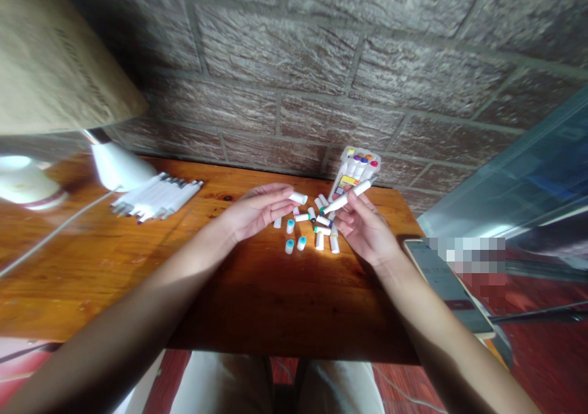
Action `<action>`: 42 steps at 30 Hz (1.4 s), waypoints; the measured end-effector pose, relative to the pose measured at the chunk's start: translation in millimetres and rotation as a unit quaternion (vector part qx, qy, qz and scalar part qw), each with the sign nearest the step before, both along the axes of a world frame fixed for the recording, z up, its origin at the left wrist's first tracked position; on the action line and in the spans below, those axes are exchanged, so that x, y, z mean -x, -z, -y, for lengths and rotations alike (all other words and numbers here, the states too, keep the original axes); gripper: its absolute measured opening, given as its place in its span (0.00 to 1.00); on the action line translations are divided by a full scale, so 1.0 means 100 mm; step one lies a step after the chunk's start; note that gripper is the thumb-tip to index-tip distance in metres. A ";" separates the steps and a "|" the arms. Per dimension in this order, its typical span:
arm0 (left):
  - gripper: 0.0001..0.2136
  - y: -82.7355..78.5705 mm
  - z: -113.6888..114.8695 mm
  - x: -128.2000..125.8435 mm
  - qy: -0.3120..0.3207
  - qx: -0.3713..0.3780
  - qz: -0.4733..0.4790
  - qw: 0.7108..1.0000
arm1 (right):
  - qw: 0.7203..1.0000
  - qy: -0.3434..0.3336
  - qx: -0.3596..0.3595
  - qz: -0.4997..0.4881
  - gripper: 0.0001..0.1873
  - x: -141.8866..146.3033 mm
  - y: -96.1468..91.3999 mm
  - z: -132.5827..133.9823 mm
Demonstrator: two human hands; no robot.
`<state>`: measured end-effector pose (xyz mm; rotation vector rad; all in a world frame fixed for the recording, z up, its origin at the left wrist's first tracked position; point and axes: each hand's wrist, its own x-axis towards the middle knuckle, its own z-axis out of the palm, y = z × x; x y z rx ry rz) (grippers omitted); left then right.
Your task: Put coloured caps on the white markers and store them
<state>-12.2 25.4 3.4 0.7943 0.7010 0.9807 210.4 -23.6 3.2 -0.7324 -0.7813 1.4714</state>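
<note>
Between the thumb and fingers of my left hand [261, 209] is a white marker cap [298, 198], its end pointing right. My right hand [367, 227] pinches a white marker [348, 197], which is tilted, its dark tip toward the lower left and its other end up to the right. The cap and marker are apart. Loose marker caps [320, 240] with teal, green, blue and black ends lie scattered on the wooden table between and below my hands; a few stand upright. Behind my right hand stands a clear case of markers [356, 164] with coloured ends.
A row of white markers [156, 196] lies at the left, by the white base of a lamp [117, 163]. A white cup-like object [30, 181] sits further left. A phone [450, 288] is at the table's right edge. A brick wall [294, 65] rises behind.
</note>
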 end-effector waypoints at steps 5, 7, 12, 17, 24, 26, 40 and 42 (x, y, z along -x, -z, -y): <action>0.08 0.03 0.00 0.02 0.016 -0.017 0.005 1.000 | 1.000 0.003 0.002 0.007 0.15 0.01 0.00 0.00; 0.10 0.04 0.00 0.03 0.029 -0.026 0.009 0.999 | 1.000 0.000 0.003 0.003 0.14 0.02 -0.01 0.00; 0.12 0.05 0.01 0.04 0.043 -0.038 0.002 0.998 | 1.000 0.002 0.002 -0.024 0.13 0.02 -0.02 0.00; 0.13 0.04 0.02 0.03 0.034 -0.037 0.007 0.999 | 0.999 0.008 -0.002 -0.047 0.14 0.00 -0.01 0.00; 0.13 0.05 0.01 0.02 0.016 -0.033 -0.010 0.999 | 0.998 0.039 0.001 -0.051 0.14 0.01 -0.01 -0.02; 0.13 0.05 0.01 0.02 0.012 -0.036 -0.008 0.999 | 0.997 0.056 0.008 -0.045 0.14 0.01 -0.01 -0.03; 0.16 0.04 0.05 -0.03 0.025 -0.119 -0.083 0.989 | 0.998 0.060 -0.005 -0.032 0.13 0.03 0.05 -0.04; 0.16 0.04 0.05 -0.02 0.028 -0.115 -0.081 0.990 | 0.998 0.058 0.000 -0.034 0.13 0.03 0.06 -0.04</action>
